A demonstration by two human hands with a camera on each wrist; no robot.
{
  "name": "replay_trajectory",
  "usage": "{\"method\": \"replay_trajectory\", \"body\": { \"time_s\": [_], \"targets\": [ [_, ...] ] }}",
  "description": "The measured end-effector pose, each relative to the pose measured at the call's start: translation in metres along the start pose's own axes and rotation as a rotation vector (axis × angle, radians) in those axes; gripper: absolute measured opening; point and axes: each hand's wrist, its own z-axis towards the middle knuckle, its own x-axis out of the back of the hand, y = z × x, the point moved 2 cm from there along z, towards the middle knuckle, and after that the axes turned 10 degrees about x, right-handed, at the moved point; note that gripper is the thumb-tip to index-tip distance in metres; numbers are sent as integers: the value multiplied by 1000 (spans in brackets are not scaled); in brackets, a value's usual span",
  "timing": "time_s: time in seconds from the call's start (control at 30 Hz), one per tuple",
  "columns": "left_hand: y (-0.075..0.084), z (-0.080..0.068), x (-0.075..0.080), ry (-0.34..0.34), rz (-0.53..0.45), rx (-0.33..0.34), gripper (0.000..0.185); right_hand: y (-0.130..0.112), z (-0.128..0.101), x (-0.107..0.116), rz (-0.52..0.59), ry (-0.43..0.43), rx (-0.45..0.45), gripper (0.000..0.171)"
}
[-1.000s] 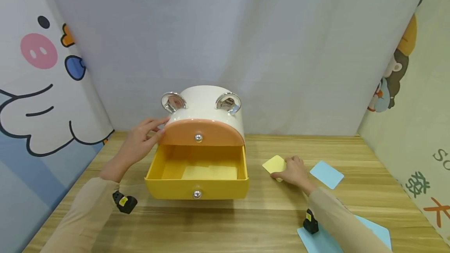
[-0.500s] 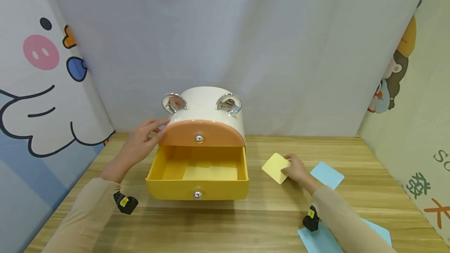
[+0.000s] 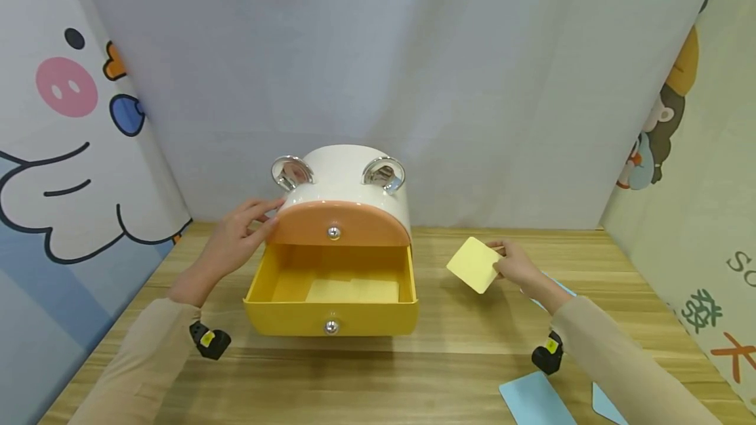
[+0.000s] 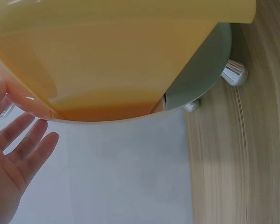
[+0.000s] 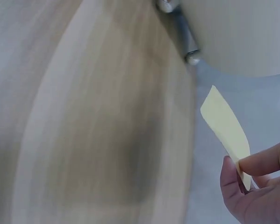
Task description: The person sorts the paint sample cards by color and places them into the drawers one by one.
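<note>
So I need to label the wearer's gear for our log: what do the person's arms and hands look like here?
Both arms wear long beige sleeves. Under each wrist hangs a small black device with a yellow marking. The left hand and right hand are bare: no gloves, and no rings or watch visible.

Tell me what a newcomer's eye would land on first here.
First, the white bear-eared storage box at the middle of the wooden table, its yellow drawer pulled open with yellow cards lying inside. Next, the yellow card pinched in the right hand, lifted off the table to the box's right. The left hand rests on the box's left side.
</note>
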Motion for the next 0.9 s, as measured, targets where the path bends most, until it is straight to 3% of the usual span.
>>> {"method": "replay_trajectory", "body": {
  "time_s": [0.33, 0.9],
  "targets": [
    [1, 0, 0, 1, -4, -5, 37, -53, -2, 25, -70, 3, 88, 50],
    [-1, 0, -1, 1, -9, 6, 37, -148, 9, 33, -90, -5, 221, 48]
  ]
}}
